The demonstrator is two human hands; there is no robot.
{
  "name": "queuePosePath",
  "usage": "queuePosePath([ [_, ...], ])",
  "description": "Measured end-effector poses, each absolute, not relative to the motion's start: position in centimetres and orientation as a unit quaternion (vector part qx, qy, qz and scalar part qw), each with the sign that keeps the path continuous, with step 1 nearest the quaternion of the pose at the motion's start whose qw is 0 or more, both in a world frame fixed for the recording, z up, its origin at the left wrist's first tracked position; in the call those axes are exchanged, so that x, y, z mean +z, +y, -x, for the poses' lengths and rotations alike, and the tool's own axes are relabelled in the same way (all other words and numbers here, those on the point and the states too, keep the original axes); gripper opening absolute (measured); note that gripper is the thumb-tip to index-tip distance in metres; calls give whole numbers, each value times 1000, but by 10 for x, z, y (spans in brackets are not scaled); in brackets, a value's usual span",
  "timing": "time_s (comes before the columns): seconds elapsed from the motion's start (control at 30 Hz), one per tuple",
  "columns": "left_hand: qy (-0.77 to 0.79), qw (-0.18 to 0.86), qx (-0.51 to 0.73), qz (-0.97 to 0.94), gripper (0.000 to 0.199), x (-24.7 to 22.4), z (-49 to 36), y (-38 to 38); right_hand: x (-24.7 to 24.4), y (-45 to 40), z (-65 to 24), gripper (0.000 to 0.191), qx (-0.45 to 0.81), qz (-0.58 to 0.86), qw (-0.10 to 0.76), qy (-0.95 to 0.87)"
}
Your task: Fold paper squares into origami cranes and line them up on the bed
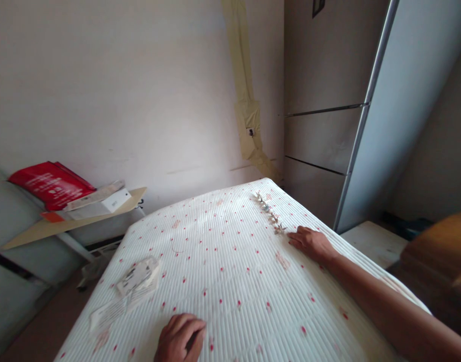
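Beside right hand (312,242), row of small pieces (273,218) slants away leftward.

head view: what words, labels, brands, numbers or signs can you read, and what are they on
No text is readable.
Red bag: white lettering, too blurred to read.
White box: tiny dark mark, too small to read.
Packaging on the quilted cover: dark marks, too blurred to read.
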State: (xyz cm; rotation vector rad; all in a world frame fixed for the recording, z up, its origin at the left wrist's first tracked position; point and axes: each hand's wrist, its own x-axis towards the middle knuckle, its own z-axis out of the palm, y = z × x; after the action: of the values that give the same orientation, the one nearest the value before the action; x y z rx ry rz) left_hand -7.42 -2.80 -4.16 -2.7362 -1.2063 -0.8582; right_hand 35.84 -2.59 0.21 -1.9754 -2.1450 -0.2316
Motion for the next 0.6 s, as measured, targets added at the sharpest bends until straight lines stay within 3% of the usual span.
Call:
queuePosePath([
  [0.4,-400,5,-264,878,15,-44,75,-29,7,-39,-351,31,-68,662,142,-733],
  [0.6,-404,-3,-276,872,14,-40,72,-31,2,-72,-287,34,-51,473,153,-866],
])
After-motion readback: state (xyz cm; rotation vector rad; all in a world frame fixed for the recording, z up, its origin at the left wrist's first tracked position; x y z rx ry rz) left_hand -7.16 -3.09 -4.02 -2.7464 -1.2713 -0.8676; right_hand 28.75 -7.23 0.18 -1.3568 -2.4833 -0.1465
